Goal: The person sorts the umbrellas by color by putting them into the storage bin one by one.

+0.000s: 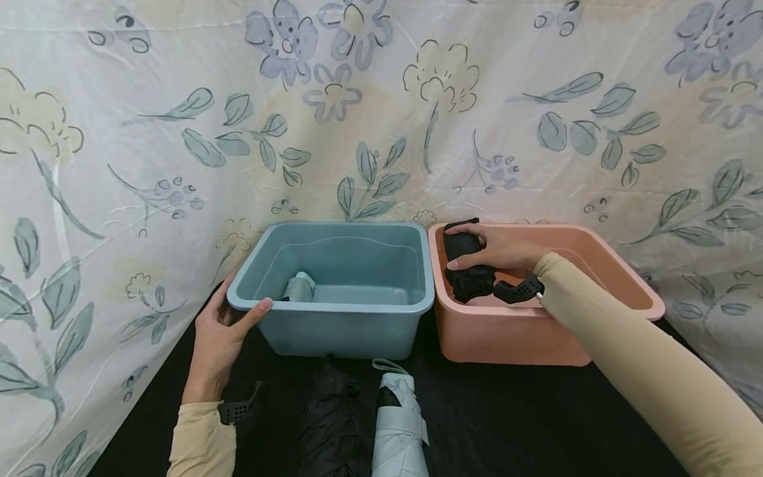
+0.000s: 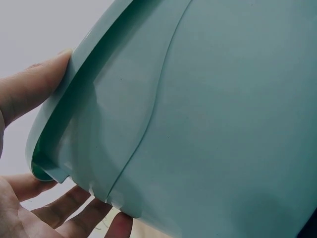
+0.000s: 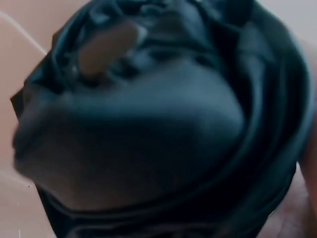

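My left hand (image 1: 219, 344) grips the near left corner of the blue plastic bin (image 1: 346, 334). In the left wrist view, the thumb presses the rim and the fingers bend against the outer wall. Over the left part of the pink bin (image 1: 512, 338), my right hand (image 1: 501, 248) holds a black bundle of folded fabric, apparently a folded umbrella (image 1: 463, 245). Its gathered folds (image 3: 148, 134) fill the right wrist view, blurred. Inside the blue bin, a small grey-blue cylindrical thing (image 1: 300, 287) shows at the left, partly hidden by the near rim.
In front of the blue bin lie a light blue folded umbrella (image 1: 401, 424) with a strap loop and a dark folded umbrella (image 1: 334, 417), both on black cloth (image 1: 507, 411). A floral curtain (image 1: 369, 146) hangs close behind the bins. The bins stand side by side.
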Demonstrator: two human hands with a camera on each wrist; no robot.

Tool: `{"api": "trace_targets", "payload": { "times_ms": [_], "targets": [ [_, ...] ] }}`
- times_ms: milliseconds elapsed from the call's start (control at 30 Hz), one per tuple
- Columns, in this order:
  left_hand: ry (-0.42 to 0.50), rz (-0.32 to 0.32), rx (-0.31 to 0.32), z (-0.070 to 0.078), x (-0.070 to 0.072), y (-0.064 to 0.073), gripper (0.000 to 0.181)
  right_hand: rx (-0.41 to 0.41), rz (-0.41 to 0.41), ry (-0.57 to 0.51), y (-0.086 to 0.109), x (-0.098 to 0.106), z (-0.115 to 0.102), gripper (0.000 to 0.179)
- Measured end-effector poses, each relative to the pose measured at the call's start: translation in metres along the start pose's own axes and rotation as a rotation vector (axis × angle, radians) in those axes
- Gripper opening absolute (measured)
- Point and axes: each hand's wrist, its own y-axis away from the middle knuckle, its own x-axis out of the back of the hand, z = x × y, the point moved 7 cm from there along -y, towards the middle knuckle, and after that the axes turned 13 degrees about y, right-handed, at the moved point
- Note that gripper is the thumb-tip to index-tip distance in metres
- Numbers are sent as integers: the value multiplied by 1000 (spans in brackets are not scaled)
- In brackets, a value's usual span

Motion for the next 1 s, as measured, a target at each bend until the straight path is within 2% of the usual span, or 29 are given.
{"api": "trace_targets", "payload": {
  "times_ms": [167,333,400,600,833,1000],
  "targets": [
    [1,2,-5,1,-1,0,88,10,-24,84,-7,-2,2,91],
    [0,8,-8,1,-1,1,88,28,-5,245,-15,-4,5,90],
    [3,8,-8,0,-2,1,88,24,-35,208,-17,-8,6,90],
    [10,9,-13,0,-3,1,88,-45,-164,2,-21,-23,13,93],
    [9,11,-15,0,-4,0,88,-64,-174,32,-24,-25,15,93],
    [16,9,-13,0,-4,0,88,-46,-172,64,-26,-25,16,94]
  ]
}}
